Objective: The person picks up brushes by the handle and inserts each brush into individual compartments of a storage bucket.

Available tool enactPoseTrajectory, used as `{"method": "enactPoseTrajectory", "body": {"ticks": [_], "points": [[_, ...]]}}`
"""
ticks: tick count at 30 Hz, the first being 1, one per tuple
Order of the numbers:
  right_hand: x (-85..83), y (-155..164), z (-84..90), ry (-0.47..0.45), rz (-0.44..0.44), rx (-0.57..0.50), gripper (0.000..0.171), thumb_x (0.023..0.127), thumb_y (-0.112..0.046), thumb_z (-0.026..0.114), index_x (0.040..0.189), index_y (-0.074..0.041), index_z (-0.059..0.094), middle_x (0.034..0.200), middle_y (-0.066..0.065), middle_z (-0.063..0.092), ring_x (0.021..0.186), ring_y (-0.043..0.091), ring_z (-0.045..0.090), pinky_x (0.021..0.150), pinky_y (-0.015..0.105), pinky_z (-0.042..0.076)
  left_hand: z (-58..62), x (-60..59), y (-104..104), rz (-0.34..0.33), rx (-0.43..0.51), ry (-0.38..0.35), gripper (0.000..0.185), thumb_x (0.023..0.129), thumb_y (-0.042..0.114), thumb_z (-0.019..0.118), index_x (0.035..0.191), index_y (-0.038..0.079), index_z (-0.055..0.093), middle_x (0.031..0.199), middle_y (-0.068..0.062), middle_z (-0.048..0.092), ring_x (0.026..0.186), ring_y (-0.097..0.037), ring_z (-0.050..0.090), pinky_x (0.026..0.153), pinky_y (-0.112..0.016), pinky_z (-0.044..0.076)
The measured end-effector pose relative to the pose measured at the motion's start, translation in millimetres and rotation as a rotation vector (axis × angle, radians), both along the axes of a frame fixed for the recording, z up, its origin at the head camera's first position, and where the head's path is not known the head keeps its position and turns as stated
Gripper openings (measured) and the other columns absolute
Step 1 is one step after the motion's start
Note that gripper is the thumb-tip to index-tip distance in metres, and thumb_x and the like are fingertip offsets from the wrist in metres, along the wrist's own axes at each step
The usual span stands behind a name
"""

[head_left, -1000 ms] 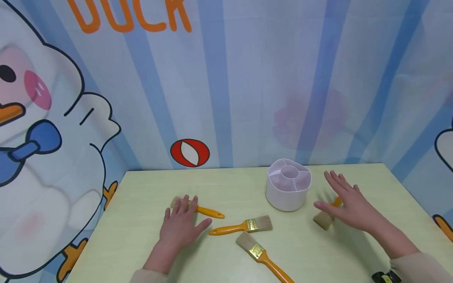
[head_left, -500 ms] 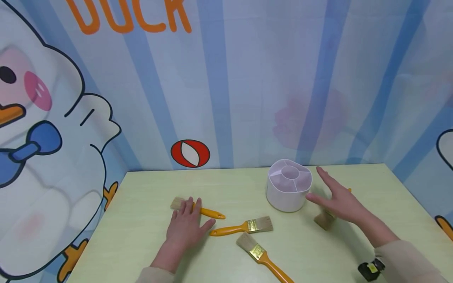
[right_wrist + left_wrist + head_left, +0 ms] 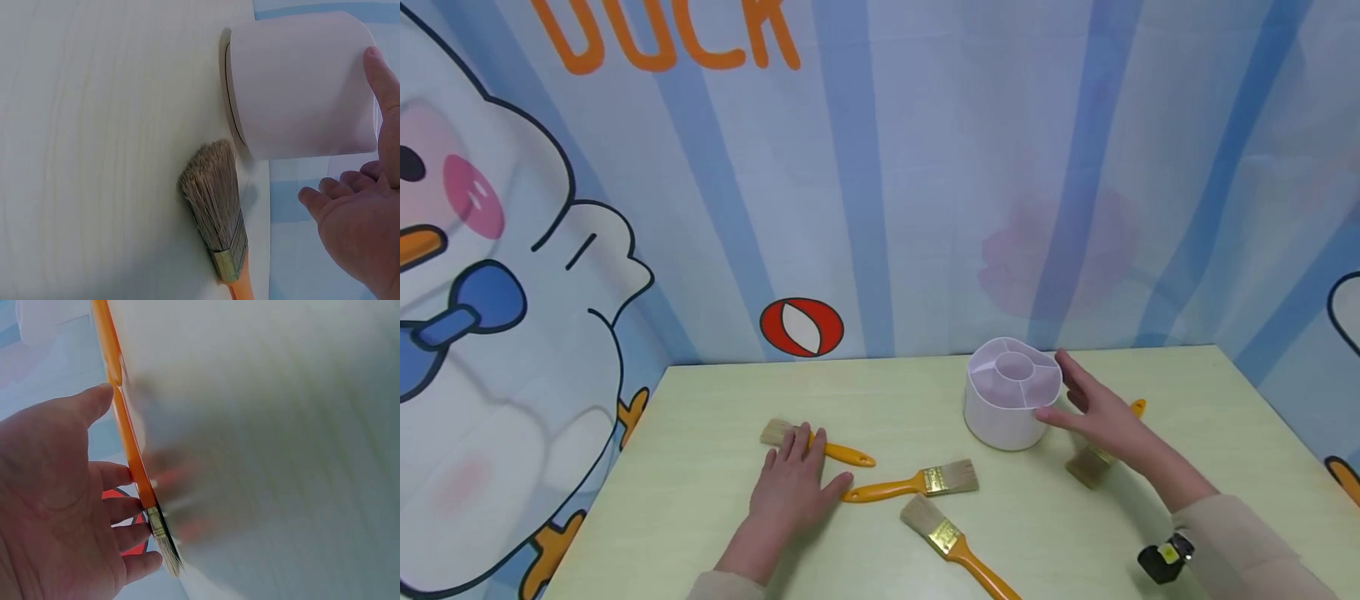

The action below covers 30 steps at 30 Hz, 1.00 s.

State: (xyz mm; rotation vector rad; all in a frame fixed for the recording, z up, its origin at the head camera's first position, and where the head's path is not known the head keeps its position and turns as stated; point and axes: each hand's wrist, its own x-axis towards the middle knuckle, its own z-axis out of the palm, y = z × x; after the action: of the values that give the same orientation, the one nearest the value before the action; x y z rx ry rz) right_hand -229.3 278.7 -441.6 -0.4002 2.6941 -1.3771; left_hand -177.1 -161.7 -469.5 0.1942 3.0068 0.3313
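**Right hand closes in on the white pot**

Since a second ago the right hand (image 3: 1093,408) has swung from above its brush (image 3: 1093,462) to the white pot (image 3: 1011,404), thumb at the wall, fingers spread and gripping nothing. The left hand (image 3: 793,492) lies flat, fingers straight, over another brush (image 3: 820,446) on the table (image 3: 715,500). A careless grab could tip the light pot or knock the brush just beside it. Whether the thumb actually touches is unclear; the left wrist view is blurred.
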Motion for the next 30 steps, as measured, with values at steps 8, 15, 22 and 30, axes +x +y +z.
{"method": "enactPoseTrajectory", "body": {"ticks": [8, 15, 22, 30], "points": [[1.1, -4.1, -1.4, -0.005, 0.001, -0.039, 0.108, 0.097, -0.025, 0.082, 0.171, -0.003, 0.007, 0.173, 0.030, 0.020, 0.153, 0.054, 0.034, 0.117, 0.056, 0.040, -0.9, -3.6, -10.4, -0.059, -0.015, -0.003, 0.081, 0.102, 0.056, 0.065, 0.163, 0.006, 0.044, 0.172, -0.021, 0.033, 0.160, -0.045, 0.025, 0.127, -0.066, 0.025], [1.8, -3.0, -3.5, -0.001, 0.003, -0.066, 0.105, 0.098, -0.024, 0.081, 0.171, -0.001, 0.009, 0.172, 0.031, 0.023, 0.152, 0.053, 0.036, 0.116, 0.055, 0.041, -4.3, -11.8, -25.7, -0.151, 0.000, 0.014, 0.077, 0.103, 0.054, 0.066, 0.162, 0.009, 0.047, 0.171, -0.018, 0.035, 0.161, -0.041, 0.027, 0.128, -0.064, 0.026], [1.0, -2.4, -5.3, -0.006, 0.005, -0.066, 0.103, 0.099, -0.025, 0.080, 0.171, -0.001, 0.010, 0.172, 0.030, 0.025, 0.152, 0.052, 0.037, 0.115, 0.054, 0.042, -3.5, -22.7, -42.0, -0.264, -0.015, 0.021, 0.074, 0.102, 0.055, 0.066, 0.161, 0.013, 0.050, 0.171, -0.012, 0.038, 0.161, -0.037, 0.028, 0.128, -0.061, 0.027], [1.0, -2.3, -4.3, -0.010, -0.005, -0.059, 0.103, 0.099, -0.025, 0.080, 0.171, -0.003, 0.010, 0.172, 0.031, 0.024, 0.152, 0.052, 0.037, 0.114, 0.053, 0.043, -7.4, -27.4, -46.5, -0.288, -0.004, 0.066, 0.073, 0.104, 0.054, 0.064, 0.162, 0.013, 0.048, 0.171, -0.014, 0.038, 0.160, -0.037, 0.029, 0.129, -0.060, 0.027]]}}
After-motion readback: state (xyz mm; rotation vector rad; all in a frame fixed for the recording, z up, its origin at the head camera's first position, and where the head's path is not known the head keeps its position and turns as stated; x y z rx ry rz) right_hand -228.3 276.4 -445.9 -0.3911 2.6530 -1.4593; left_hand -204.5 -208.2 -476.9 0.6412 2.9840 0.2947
